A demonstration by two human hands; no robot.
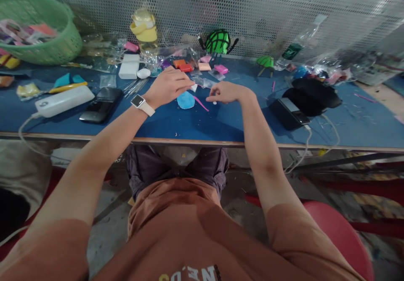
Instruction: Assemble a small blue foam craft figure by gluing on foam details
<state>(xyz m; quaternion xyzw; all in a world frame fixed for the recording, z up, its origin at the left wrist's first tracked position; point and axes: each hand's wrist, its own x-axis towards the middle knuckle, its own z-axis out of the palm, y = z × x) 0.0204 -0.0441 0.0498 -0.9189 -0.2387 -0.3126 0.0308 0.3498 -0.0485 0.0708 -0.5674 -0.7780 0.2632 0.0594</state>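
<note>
A flat, roundish light-blue piece (186, 100) lies on the blue table just below the fingers of my left hand (170, 85). That hand wears a watch, and its fingers are stretched out over a small white piece (193, 87). A thin pink strip (201, 103) runs from the blue piece toward the right. My right hand (223, 92) is bent down to the table with its fingers curled, beside a small white dot (215, 102). Whether it pinches anything is too small to tell.
Behind my hands lie red, orange and pink blocks (186, 67) and clear wrappers. To the left are a phone (101, 105), a white power bank (65, 101) and a green basket (63, 41). A black case (288, 113) with a cable stands right; a green domed figure (217, 42) stands behind.
</note>
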